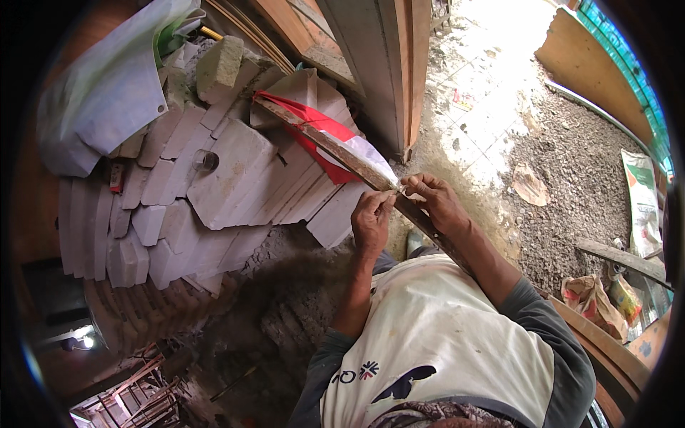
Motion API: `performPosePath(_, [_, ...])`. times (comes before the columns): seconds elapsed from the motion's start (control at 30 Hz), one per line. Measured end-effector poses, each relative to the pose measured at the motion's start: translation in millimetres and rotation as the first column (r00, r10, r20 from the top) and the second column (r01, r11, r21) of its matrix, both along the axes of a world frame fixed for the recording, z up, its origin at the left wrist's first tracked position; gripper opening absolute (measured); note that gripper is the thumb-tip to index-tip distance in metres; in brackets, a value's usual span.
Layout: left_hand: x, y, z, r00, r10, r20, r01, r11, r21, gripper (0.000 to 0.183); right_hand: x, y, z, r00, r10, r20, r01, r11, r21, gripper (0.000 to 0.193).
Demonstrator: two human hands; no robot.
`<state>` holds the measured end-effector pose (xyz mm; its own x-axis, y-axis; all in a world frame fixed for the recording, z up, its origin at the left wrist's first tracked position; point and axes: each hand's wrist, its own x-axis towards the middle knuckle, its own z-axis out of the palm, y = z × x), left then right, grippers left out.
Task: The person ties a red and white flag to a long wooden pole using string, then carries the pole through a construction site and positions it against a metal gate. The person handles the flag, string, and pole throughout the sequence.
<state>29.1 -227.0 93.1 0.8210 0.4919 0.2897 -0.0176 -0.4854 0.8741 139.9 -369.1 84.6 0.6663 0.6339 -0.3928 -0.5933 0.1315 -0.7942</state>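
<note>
A long dark wooden batten point(341, 155) slants from the stacked blocks down towards my body. Along it lies a red and white cloth flag point(362, 148), its red part farther off and its white part tapering to a corner between my hands. My left hand point(372, 222) pinches at that white corner, on the near-left side of the batten. From the right, my right hand point(437, 203) has thumb and finger closed on the same corner, with its other fingers curled over the wood. Whether a thread or a knot is there is too small to tell.
Pale masonry blocks point(228, 171) are stacked at left, a small clear cup point(206, 160) on them and a pale sheet point(107, 100) draped over the far end. A wooden door frame point(410, 78) stands ahead. Gravel point(571, 164), a white sack point(642, 203) and a plank point(621, 260) lie right.
</note>
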Motion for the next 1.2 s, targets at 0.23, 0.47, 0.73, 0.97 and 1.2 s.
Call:
performPosePath(0.23, [1.7, 1.1, -3.3, 0.999, -0.015, -0.048, 0.020, 0.994, 0.108, 0.013, -3.7, 0.4, 11.4, 0.983, 0.090, 0.159, -0.088, 0.996, -0.021, 0.031])
performPosePath(0.47, [2.1, -3.5, -14.5, 0.995, 0.094, -0.043, -0.099, 0.987, -0.128, 0.014, -4.4, 0.9, 2.8, 0.923, 0.163, 0.348, -0.100, 0.976, -0.194, 0.029])
performPosePath(0.73, [2.1, -5.5, -18.0, 0.995, 0.094, -0.024, -0.096, 0.942, -0.321, 0.014, -7.8, 10.5, -3.6, 0.748, 0.247, 0.616, -0.057, 0.949, -0.311, 0.024])
performPosePath(0.97, [0.2, -4.8, -22.8, 0.995, 0.100, 0.007, -0.085, 0.881, -0.466, 0.014, -13.0, 11.2, 9.5, 0.953, 0.152, 0.261, -0.128, 0.986, -0.105, 0.019])
performPosePath(1.2, [-3.6, -12.7, -39.4, 0.982, 0.182, -0.042, -0.180, 0.868, -0.463, 0.017, -5.4, 9.1, -2.0, 0.975, 0.163, 0.152, -0.168, 0.986, 0.022, 0.018])
